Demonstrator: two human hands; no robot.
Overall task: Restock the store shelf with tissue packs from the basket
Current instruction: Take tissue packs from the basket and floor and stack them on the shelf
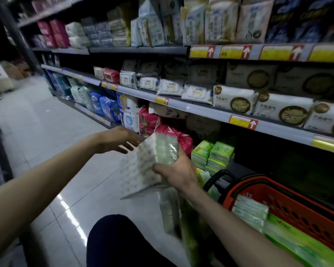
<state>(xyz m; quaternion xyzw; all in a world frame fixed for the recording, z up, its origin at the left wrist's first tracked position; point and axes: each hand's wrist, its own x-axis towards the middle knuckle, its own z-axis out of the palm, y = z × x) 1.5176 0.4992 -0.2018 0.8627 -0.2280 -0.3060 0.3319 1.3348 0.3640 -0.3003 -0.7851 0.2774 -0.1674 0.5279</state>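
My right hand [176, 173] grips a white-and-green tissue pack [147, 164] by its right side and holds it tilted in the air in front of the bottom shelf [237, 166]. My left hand [118, 139] hovers just left of the pack's top corner with straight fingers, holding nothing. The orange basket [289, 205] stands at the lower right with more green tissue packs [251, 211] inside. Stacked green tissue packs [214, 155] sit on the bottom shelf behind the held pack.
Pink bags [152, 122] fill the bottom shelf left of the green packs. The shelf above carries white wipe packs [233, 99] and yellow price tags [243, 122]. A blurred green pack [174, 214] lies below my right forearm. My dark knee [120, 241] is at the bottom, the tiled aisle floor [46, 135] to the left.
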